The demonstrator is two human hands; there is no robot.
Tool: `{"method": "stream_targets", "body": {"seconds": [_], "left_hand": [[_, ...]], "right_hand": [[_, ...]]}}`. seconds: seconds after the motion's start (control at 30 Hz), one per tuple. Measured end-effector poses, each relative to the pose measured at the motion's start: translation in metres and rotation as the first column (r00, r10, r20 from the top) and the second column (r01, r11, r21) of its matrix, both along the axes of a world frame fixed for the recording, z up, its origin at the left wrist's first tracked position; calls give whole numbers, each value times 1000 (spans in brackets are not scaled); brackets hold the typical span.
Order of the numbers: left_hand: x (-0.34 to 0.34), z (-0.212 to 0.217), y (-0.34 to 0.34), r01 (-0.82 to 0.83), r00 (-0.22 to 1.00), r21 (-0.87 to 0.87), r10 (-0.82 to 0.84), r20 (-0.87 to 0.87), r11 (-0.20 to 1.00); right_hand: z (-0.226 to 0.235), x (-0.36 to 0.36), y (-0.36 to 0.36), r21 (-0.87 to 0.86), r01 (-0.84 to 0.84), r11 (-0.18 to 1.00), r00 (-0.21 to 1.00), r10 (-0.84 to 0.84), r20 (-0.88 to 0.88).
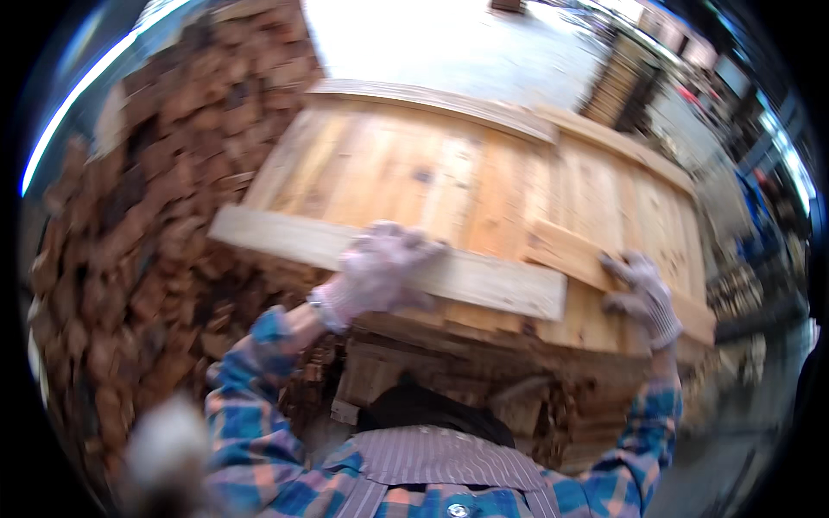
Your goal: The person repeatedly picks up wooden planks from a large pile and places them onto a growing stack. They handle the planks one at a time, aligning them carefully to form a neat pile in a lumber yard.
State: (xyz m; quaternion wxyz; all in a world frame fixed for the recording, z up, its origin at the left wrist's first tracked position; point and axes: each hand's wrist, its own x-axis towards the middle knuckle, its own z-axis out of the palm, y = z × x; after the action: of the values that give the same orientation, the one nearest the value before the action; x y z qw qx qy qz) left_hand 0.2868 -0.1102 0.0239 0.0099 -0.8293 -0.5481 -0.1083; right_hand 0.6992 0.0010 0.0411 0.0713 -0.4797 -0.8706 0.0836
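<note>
Two pale wooden panels made of planks lie side by side in front of me, each with battens along its long edges. My left hand (387,269), in a light knitted glove, is closed over the near batten (501,281) of the left panel (389,164). That batten's right end overlaps the right panel (622,203). My right hand (641,295), gloved the same way, grips the near batten (566,250) of the right panel, with the thumb apart from the fingers. Motion blurs both hands, and their undersides are hidden.
A tall heap of brown wood blocks (164,190) rises on the left, close to the left panel. More stacked timber (622,78) stands behind at the right. Beyond the panels lies a bright grey floor (449,43). Wood pieces show below the panels, near my body.
</note>
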Motion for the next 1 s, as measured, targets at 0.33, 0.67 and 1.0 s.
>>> {"method": "stream_targets", "body": {"seconds": [0.33,0.67,1.0], "left_hand": [[-5,-5,-1,-15,998,-66,11,-61,998],[24,1,8,20,993,122,-35,116,992],[6,-24,11,52,962,59,-66,266,997]], "right_hand": [[-6,-3,2,-41,-20,999,996,16,-92],[-31,32,31,-17,-151,988,982,148,-114],[-14,29,10,-159,-20,987,980,-12,-197]]}}
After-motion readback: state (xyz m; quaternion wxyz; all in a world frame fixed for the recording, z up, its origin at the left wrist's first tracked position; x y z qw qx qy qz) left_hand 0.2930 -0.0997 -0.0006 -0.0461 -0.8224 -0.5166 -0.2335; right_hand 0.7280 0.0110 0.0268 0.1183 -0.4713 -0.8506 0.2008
